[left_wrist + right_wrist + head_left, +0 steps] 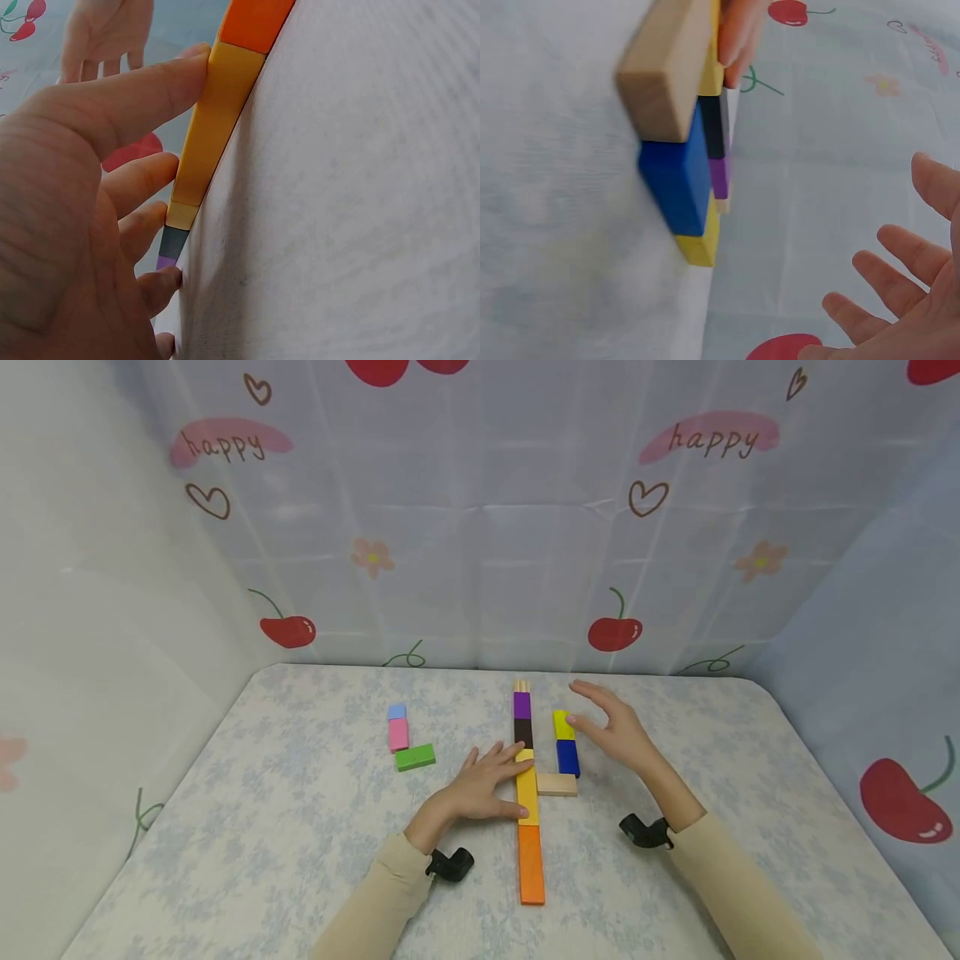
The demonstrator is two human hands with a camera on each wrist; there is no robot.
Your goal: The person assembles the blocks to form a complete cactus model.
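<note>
A straight row of blocks runs away from me across the table: orange (531, 865), yellow (221, 105), black (522, 734), purple (522, 705), then a pale wooden end (522, 687). My left hand (483, 787) lies beside this row from the left, its fingers spread and their tips touching the yellow part. A plain wooden block (557, 786) juts rightward from the yellow part. Beyond it extend a blue block (568, 758) and a bright yellow block (562, 724). My right hand (617, 735) hovers just right of those two, fingers extended, holding nothing.
On the left lie a green block (416, 757), a pink block (399, 735) and a light blue block (397, 712), close together. The table (247, 827) has a mottled pale top. A printed curtain (480, 543) stands behind its far edge.
</note>
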